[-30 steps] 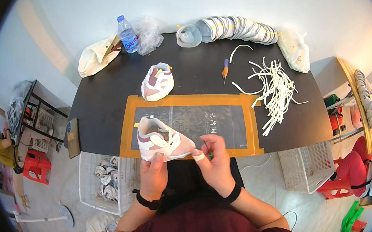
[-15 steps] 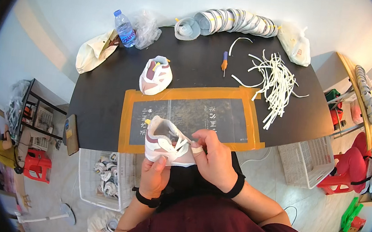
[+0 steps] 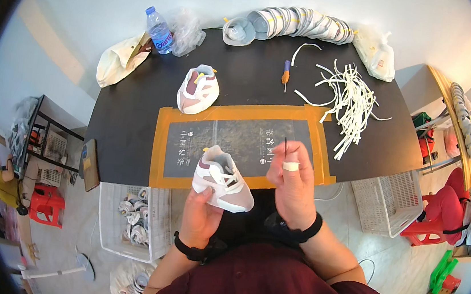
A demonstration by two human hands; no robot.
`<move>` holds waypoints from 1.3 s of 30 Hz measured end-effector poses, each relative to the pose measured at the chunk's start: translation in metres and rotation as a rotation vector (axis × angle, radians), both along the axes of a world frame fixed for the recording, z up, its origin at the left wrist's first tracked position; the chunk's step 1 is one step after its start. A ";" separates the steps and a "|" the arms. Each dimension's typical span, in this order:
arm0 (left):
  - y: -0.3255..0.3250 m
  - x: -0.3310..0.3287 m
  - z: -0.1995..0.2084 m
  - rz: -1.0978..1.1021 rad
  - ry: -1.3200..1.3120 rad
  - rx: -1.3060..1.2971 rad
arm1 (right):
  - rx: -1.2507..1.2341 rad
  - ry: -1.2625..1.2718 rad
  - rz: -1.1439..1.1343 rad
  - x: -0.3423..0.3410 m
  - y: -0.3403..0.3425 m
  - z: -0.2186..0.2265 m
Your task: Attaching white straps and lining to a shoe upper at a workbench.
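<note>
My left hand (image 3: 200, 218) grips a small white and pink shoe upper (image 3: 225, 189) by its side, above the table's front edge. White lacing crosses its front, and a yellow tab stands at its collar. To the right of it and apart, my right hand (image 3: 291, 187) is raised with its fingers pinched together. From the fingertips a thin dark rod (image 3: 285, 145) points up; the rest of it is hidden. A pale band wraps one finger. A second shoe upper (image 3: 198, 90) stands on the table beyond the taped mat (image 3: 236, 135).
On the dark table lie a pile of white laces (image 3: 351, 107), a small tool with an orange and blue handle (image 3: 285, 75), and a row of nested uppers (image 3: 303, 25). A water bottle (image 3: 158, 31) stands far left. Crates (image 3: 388, 200) flank me below.
My right hand has left the shoe upper and risen to the right, now with a thin dark rod showing. My left hand has turned the upper and shifted it slightly right.
</note>
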State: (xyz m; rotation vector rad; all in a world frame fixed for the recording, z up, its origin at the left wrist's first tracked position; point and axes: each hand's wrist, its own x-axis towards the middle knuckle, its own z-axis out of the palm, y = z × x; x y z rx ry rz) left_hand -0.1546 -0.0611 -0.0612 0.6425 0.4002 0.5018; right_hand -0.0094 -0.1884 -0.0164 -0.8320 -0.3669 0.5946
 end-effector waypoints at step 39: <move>0.017 -0.002 0.001 -0.161 0.090 0.162 | -0.352 -0.333 0.308 0.002 0.023 -0.030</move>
